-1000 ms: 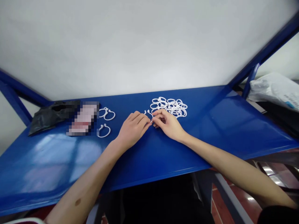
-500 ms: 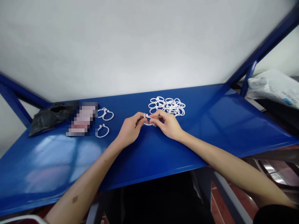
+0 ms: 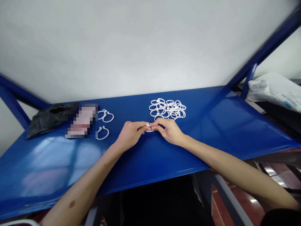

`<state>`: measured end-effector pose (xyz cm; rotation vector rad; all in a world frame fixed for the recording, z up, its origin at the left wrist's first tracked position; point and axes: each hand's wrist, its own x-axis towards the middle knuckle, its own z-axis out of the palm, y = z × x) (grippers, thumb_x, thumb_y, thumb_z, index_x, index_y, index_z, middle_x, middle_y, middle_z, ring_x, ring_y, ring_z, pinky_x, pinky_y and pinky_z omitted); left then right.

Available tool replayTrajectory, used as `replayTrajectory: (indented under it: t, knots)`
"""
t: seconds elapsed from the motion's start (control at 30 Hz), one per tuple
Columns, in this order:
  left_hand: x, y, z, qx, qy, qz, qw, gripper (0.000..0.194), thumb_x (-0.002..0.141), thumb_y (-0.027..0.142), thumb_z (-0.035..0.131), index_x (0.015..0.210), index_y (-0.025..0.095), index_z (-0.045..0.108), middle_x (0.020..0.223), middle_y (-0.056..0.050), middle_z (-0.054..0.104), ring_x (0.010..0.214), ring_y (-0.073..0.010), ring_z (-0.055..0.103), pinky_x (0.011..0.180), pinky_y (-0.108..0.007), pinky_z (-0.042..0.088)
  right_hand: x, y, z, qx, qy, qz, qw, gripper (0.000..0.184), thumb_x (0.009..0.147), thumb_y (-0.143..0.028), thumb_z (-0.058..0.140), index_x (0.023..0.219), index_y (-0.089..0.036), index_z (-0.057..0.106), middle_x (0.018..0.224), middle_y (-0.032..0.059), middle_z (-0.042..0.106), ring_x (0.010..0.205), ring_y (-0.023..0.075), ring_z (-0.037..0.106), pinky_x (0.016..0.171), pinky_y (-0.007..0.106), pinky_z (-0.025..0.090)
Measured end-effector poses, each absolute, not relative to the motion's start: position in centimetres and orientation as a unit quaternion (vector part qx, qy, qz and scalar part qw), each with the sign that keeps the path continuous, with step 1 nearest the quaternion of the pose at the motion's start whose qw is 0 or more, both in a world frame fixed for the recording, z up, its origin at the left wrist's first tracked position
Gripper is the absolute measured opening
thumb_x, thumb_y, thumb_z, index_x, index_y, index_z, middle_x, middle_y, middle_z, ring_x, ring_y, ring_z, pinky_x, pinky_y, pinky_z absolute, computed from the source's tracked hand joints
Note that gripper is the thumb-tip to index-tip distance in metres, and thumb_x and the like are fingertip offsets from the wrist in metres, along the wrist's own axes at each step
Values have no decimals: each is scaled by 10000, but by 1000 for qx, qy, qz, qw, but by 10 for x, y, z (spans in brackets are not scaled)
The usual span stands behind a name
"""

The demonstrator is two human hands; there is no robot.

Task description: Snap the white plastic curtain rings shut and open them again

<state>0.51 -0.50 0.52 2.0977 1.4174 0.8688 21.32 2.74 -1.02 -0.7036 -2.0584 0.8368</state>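
Note:
Between my hands is a white plastic curtain ring (image 3: 150, 131), its lower curve showing below the fingertips and its knobbed ends partly covered by them. My left hand (image 3: 130, 134) pinches it from the left, thumb and fingers closed. From the right, my right hand (image 3: 171, 131) grips it in the same way, so the fingertips of both hands nearly meet. Just beyond my right hand lies a loose pile of white rings (image 3: 174, 108). To the left, a few open rings with knobbed ends (image 3: 108, 121) lie apart from the pile.
Everything lies on a glossy blue table (image 3: 141, 163) against a pale wall. At the left are a black plastic bag (image 3: 44, 121) and a blurred flat pinkish item (image 3: 82, 119). A white plastic bag (image 3: 275, 89) sits beyond the blue frame at the right.
Both hands have come slightly nearer to me with the ring, and their fingertips have closed together over its ends. The rings on the table lie as before.

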Motion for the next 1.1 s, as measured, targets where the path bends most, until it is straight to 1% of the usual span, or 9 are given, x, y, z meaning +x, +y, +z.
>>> replayTrajectory:
  t: [0.23,0.33,0.43,0.5,0.57,0.67,0.8,0.93,1.1]
  knots:
    - [4,-6,7,788,494,298,217,282,926,248,535,778,264,774,734,32,757,624,-127,672,686,-235,505,218,24,-10,-265,-861,261,345,221,1033,-311,492,927,-240,673,871,33,721,777,164,663,723,316,526]
    - [6,-6,7,791,494,292,213,294,936,256,526,780,269,774,737,27,757,642,-133,671,709,-245,513,217,24,-12,-261,-871,242,337,247,1041,-321,473,912,-234,665,857,40,703,775,170,649,720,322,524]
    - [6,-5,10,799,492,282,200,283,961,302,523,845,271,779,861,11,783,721,-149,690,761,-269,527,214,24,-7,-269,-873,230,336,217,1038,-316,482,945,-243,664,891,42,711,810,181,649,748,336,528]
    - [1,-3,17,802,511,267,157,237,965,359,553,995,276,772,991,-11,783,839,-180,704,826,-308,536,214,28,2,-293,-870,204,340,156,1016,-299,529,950,-251,662,917,43,723,860,202,642,776,357,523]
    - [-11,1,24,782,567,247,80,298,962,403,575,1184,264,717,1101,-54,758,978,-232,692,902,-370,533,218,39,15,-334,-859,159,354,89,980,-276,594,930,-250,663,926,51,733,920,234,622,805,385,508]
    - [-40,7,30,708,674,199,-67,359,985,403,510,1226,195,677,1203,-145,700,1133,-323,629,967,-462,501,234,73,31,-415,-823,103,374,23,923,-229,656,909,-229,674,956,70,740,966,260,598,854,420,484]
    - [-71,13,23,643,756,68,-104,340,950,411,528,1047,140,710,1059,-222,699,1035,-395,648,835,-503,516,257,125,34,-492,-808,124,300,53,842,-163,667,834,-210,691,926,69,731,944,258,615,885,442,468]
    - [-74,14,17,644,759,31,-84,279,940,336,496,968,153,705,1030,-212,713,965,-377,670,747,-475,518,265,147,24,-488,-822,150,253,60,824,-202,663,804,-212,718,948,72,738,947,255,610,904,456,457]
    - [-60,13,22,659,746,16,-94,290,944,276,427,919,143,684,974,-191,727,860,-354,691,680,-443,506,267,139,23,-478,-827,125,270,86,861,-248,649,860,-217,729,952,59,754,968,257,590,906,443,450]
